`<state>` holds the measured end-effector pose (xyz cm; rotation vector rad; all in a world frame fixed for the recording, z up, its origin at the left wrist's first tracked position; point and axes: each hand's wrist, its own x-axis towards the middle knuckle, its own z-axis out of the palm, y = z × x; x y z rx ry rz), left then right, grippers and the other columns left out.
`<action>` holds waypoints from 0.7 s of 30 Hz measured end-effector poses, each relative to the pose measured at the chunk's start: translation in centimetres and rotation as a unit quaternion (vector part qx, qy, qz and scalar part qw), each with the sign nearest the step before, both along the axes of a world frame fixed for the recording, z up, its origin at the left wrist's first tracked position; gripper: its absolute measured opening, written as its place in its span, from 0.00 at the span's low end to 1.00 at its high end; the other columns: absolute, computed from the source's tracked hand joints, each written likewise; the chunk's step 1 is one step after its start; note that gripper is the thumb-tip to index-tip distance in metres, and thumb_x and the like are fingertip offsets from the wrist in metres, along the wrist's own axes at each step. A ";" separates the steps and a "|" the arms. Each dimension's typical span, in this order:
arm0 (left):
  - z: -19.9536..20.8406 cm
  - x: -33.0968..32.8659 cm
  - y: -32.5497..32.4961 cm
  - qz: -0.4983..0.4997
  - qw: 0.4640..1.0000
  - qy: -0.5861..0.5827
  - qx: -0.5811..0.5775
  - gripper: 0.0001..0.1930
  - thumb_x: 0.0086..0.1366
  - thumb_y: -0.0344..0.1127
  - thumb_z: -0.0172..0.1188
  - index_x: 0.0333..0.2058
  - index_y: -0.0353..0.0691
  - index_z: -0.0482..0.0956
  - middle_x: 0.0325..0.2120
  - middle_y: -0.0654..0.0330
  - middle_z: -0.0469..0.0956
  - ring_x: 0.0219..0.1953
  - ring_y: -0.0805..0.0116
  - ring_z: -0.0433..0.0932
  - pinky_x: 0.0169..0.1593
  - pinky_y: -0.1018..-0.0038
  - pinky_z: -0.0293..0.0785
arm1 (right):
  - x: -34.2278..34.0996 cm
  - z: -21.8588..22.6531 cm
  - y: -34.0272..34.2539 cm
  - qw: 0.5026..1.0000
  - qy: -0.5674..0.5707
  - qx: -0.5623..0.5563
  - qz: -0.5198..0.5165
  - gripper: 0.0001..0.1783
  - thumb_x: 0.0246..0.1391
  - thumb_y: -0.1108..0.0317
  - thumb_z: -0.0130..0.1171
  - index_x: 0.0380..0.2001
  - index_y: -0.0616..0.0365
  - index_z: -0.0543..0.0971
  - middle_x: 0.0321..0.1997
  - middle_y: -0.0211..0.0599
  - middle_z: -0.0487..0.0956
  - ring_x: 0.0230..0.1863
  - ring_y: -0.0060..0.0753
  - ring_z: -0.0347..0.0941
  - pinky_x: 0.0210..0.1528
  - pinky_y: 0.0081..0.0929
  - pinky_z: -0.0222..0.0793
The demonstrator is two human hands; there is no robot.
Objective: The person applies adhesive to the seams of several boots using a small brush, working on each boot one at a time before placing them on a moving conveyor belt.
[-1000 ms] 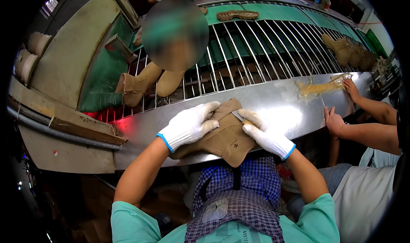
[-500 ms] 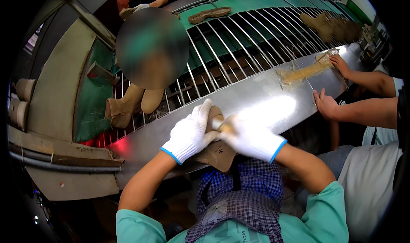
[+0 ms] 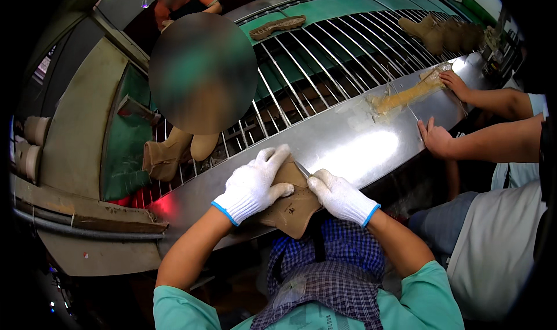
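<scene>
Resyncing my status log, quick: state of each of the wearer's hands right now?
Left hand: closed on the tan boot.
Right hand: closed on a thin metal-bladed tool, blade at the boot's edge.

Boot upper (image 3: 295, 203) before barred rack (image 3: 301, 78)

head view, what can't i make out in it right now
In the head view:
- tan shoe piece: partly hidden under the left hand
- thin metal tool: grip end covered by the right hand
- tan boots on the rack: partly behind a blurred circle
- right-side co-worker: cut off by the dark rim
</scene>
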<state>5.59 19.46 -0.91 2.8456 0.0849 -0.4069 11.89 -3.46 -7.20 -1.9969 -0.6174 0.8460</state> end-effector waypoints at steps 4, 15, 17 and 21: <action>0.2 -0.2 0.0 -0.036 0.999 0.011 0.024 0.41 0.66 0.56 0.70 0.75 0.62 0.66 0.71 0.48 0.68 0.58 0.39 0.82 0.59 0.53 0.83 | 0.2 -1.4 0.1 0.999 0.036 0.019 -0.005 0.28 0.78 0.50 0.44 0.59 0.69 0.73 0.44 0.70 0.83 0.47 0.71 0.82 0.56 0.53 0.77; 1.3 -0.2 0.5 -0.059 0.998 0.026 0.011 0.33 0.66 0.56 0.70 0.69 0.64 0.75 0.69 0.43 0.69 0.55 0.38 0.84 0.60 0.52 0.83 | 3.7 -1.0 -1.2 0.986 -0.113 -0.067 0.103 0.32 0.74 0.40 0.49 0.59 0.60 0.77 0.43 0.63 0.86 0.49 0.65 0.84 0.54 0.53 0.79; 1.8 -0.7 1.1 -0.071 0.995 -0.014 -0.073 0.26 0.67 0.51 0.70 0.63 0.57 0.82 0.68 0.43 0.69 0.63 0.41 0.78 0.67 0.53 0.77 | 3.6 -2.0 -2.3 0.981 -0.161 -0.103 0.011 0.32 0.73 0.39 0.49 0.60 0.58 0.76 0.42 0.62 0.86 0.48 0.62 0.85 0.52 0.52 0.81; 0.3 -4.4 4.9 -0.012 0.952 -0.233 -0.198 0.21 0.68 0.44 0.71 0.57 0.47 0.86 0.68 0.47 0.70 0.69 0.50 0.72 0.71 0.56 0.70 | 3.6 0.1 -2.4 0.921 -0.285 -0.267 -0.008 0.29 0.71 0.44 0.54 0.61 0.55 0.77 0.55 0.53 0.80 0.51 0.58 0.84 0.50 0.54 0.81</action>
